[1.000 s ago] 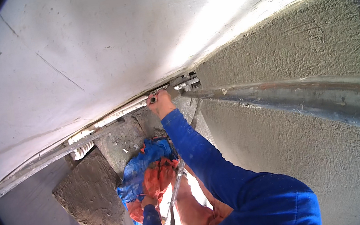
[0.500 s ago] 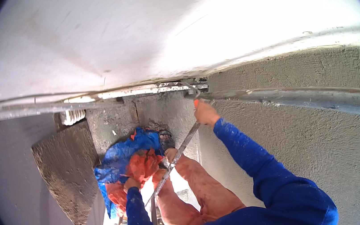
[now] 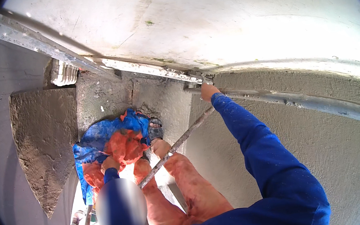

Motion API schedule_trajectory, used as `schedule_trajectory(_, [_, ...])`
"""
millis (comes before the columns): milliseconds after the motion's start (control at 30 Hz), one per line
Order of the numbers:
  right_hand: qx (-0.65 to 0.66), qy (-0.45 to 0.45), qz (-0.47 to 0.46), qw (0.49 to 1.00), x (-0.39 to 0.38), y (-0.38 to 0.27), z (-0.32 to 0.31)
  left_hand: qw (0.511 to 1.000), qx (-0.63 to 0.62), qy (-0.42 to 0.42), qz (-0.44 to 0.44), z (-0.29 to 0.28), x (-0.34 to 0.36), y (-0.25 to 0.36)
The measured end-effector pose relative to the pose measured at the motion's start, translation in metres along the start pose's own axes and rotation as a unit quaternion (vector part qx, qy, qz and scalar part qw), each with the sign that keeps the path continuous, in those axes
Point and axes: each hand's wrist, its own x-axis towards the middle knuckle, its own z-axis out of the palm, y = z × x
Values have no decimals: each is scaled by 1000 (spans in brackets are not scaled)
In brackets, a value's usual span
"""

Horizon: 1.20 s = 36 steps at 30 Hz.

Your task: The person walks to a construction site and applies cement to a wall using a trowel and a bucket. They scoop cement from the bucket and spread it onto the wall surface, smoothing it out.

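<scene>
My left hand (image 3: 110, 163) is closed on a crumpled orange-and-blue plastic bag (image 3: 126, 146), which hangs low on the left in front of my legs. Farther out, my right hand (image 3: 209, 91) reaches up to the wall corner, its fingers wrapped round an orange-handled tool whose handle is now hidden in the fist. The tool's metal end is too small to make out. It meets the end of a whitish, mortar-spotted strip (image 3: 157, 71) below the white surface. Just under the right wrist, a mortar-spattered pole (image 3: 185, 138) slants across in front of my legs.
A metal rail (image 3: 299, 98) runs along the fresh grey plaster wall (image 3: 256, 148) on the right. To the left are a pointed brown board (image 3: 46, 138), a ribbed white piece (image 3: 64, 73) and another metal rail (image 3: 45, 43). A large white surface (image 3: 223, 21) spans the top.
The view has tilted and turned, so the strip now slants down rightward. My right hand has moved up against the strip's end with the tool. The left hand keeps its hold on the bag.
</scene>
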Motion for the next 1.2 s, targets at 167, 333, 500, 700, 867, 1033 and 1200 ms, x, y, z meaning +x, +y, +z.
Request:
schedule_trajectory(167, [77, 48, 75, 993, -2, -22, 34, 1000, 22, -2, -6, 22, 9, -19])
schedule_trajectory(333, [171, 68, 111, 977, 17, -12, 57, 999, 35, 0, 23, 35, 12, -3])
schedule_trajectory(500, [224, 62, 156, 960, -18, -73, 64, 999, 46, 5, 10, 47, 16, -29])
schedule_trajectory(700, [190, 102, 167, 962, 89, -12, 136, 997, 35, 4, 69, 33, 13, 42])
schedule_trajectory(867, [220, 44, 139, 965, 83, -55, 133, 1000, 25, -9, 16, 37, 13, 3])
schedule_trajectory(1033, [252, 124, 162, 946, 75, -65, 140, 999, 45, -15, 16, 48, 22, -1])
schedule_trajectory(1200, [354, 132, 272, 885, 87, -64, 157, 998, 35, -7, 60, 53, 30, -5])
